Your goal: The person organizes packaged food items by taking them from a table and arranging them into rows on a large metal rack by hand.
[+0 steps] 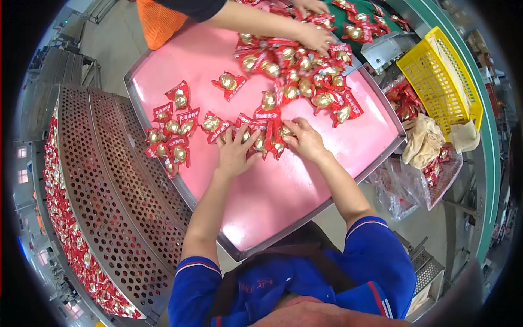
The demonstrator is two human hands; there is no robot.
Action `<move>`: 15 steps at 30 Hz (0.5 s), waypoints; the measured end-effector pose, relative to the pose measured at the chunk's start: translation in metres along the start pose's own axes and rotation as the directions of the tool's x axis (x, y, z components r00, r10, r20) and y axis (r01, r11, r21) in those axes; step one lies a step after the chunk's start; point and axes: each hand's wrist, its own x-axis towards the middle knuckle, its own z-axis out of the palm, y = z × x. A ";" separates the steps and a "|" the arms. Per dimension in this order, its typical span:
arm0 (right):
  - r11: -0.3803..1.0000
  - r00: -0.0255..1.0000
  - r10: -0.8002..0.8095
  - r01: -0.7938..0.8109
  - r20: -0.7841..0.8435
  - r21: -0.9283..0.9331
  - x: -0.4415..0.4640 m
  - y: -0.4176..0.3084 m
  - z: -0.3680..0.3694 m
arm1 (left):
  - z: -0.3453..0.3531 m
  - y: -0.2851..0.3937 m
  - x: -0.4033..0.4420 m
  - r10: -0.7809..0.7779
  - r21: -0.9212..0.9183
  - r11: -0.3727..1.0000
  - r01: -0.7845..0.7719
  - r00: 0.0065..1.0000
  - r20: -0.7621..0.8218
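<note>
My left hand [235, 150] lies over a row of red-and-gold packets [255, 136] with rounded, egg-like bulges, its fingers spread and touching them. At the row's right end, my right hand [306, 140] is open, with its fingertips against a packet [284, 131]. Beyond my hands is a larger heap of the same packets [305, 87]. One packet [229, 83] lies apart, and a small group of packets [172, 127] is on the left. All of them rest on a pink tabletop [261, 204] with a raised metal rim.
A co-worker's hands [317, 39] reach into the heap from the far side. On the right are a yellow basket [433, 82], a cloth [424, 140] and a plastic-lined crate [406, 182]. Perforated metal panels [117, 191] stand on the left, beside many more packets [76, 245].
</note>
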 end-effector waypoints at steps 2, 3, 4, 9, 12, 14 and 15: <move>0.991 0.993 0.111 -0.114 -0.033 -0.075 0.010 -0.005 -0.027 | 0.004 -0.002 0.008 -0.034 -0.006 0.999 0.034 0.998 0.047; 0.974 0.974 0.194 -0.205 -0.113 -0.096 0.016 0.009 -0.029 | 0.003 0.000 0.010 -0.052 0.031 0.998 0.051 0.997 0.063; 0.956 0.945 0.128 -0.198 -0.300 -0.217 0.021 0.018 -0.030 | 0.004 0.002 0.010 -0.074 0.031 0.997 0.071 0.995 0.074; 0.853 0.907 0.366 -0.416 -0.207 -0.314 0.044 0.085 -0.037 | -0.001 0.006 0.014 -0.158 0.046 0.987 0.152 0.971 0.179; 0.905 0.922 0.339 -0.374 -0.188 -0.203 0.028 0.079 -0.047 | 0.001 0.014 0.001 -0.205 0.019 0.978 0.205 0.961 0.186; 0.955 0.924 0.214 -0.266 -0.318 -0.128 0.003 0.078 -0.048 | 0.002 0.021 -0.006 -0.226 -0.002 0.973 0.229 0.962 0.156; 0.977 0.909 0.116 -0.178 -0.401 -0.121 -0.013 0.085 -0.045 | 0.003 0.024 -0.009 -0.239 -0.007 0.970 0.242 0.962 0.134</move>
